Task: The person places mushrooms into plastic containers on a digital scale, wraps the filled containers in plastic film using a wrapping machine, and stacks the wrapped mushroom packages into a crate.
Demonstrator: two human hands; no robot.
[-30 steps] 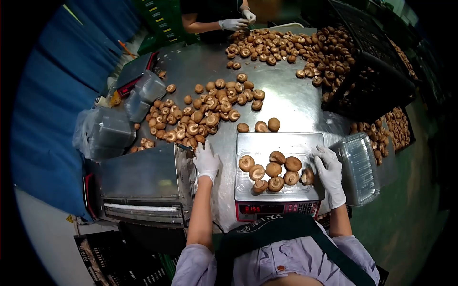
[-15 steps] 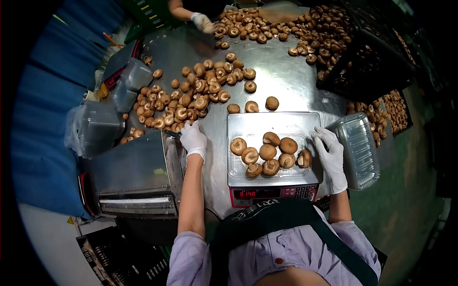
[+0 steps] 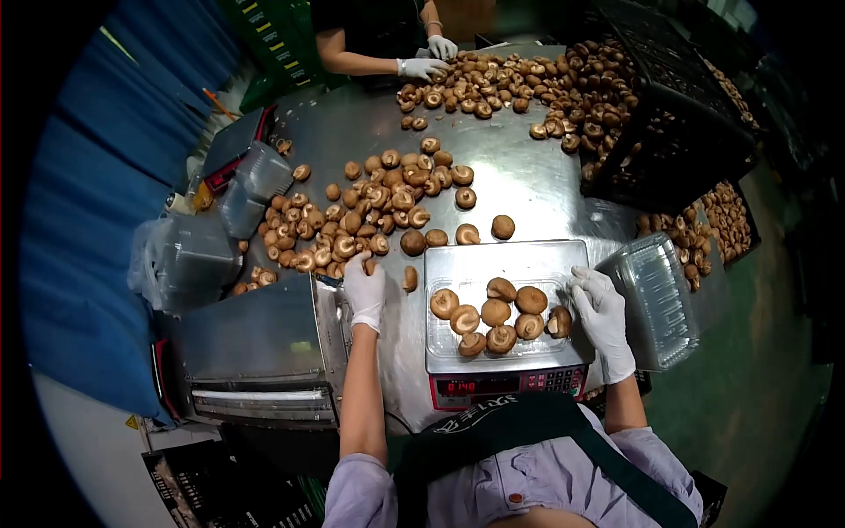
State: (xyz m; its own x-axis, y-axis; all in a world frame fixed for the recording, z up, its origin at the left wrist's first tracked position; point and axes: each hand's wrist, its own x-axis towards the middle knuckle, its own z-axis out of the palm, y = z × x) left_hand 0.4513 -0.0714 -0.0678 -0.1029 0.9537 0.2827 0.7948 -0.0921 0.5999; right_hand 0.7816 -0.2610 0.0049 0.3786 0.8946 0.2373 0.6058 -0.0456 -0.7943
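Observation:
My gloved left hand (image 3: 363, 289) is at the near edge of the mushroom pile (image 3: 378, 198), its fingers curled round a small brown mushroom (image 3: 370, 266). A clear plastic tray (image 3: 554, 348) lies on the scale's metal plate (image 3: 506, 256) with several mushrooms in it. The red scale display (image 3: 462, 386) reads 0140. Beside the tray's right edge, my gloved right hand (image 3: 604, 322) rests with its fingers bent but apart, nothing visible in them. Single mushrooms sit between the pile and the scale, one (image 3: 410, 279) close to the plate's left edge.
Stacked clear trays (image 3: 651, 299) stand right of the scale, more (image 3: 198, 260) at the left. A metal machine (image 3: 251, 339) is left of my left forearm. Across the table (image 3: 519, 167), a co-worker's gloved hands (image 3: 424, 69) touch another pile beside a black crate (image 3: 673, 132).
Two more mushrooms now lie left of the scale. My left hand has its fingers on a mushroom. The display went from 0155 to 0140. The co-worker's hands moved onto the far pile.

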